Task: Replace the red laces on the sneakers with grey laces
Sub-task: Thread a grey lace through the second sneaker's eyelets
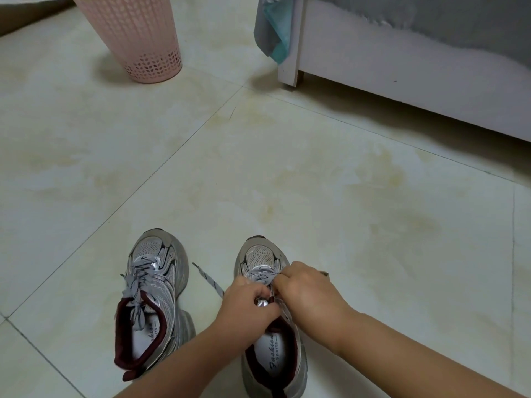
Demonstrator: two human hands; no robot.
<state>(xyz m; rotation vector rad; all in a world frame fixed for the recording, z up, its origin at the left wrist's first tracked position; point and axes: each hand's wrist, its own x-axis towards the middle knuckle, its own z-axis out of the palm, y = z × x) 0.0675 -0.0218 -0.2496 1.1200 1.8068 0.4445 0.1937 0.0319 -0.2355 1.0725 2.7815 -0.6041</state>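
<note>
Both sneakers on floor, toes away. Left sneaker (153, 300) already laced grey. Both hands (250, 304) curl over right sneaker (260, 259), pinching grey lace (209, 280) at mid eyelets, likely threading; free end trails left.

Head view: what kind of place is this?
Probably a room at home, likely a bedroom. A pink perforated basket stands on the tiled floor, and a white furniture frame, perhaps a bed, has grey fabric draped over it.
</note>
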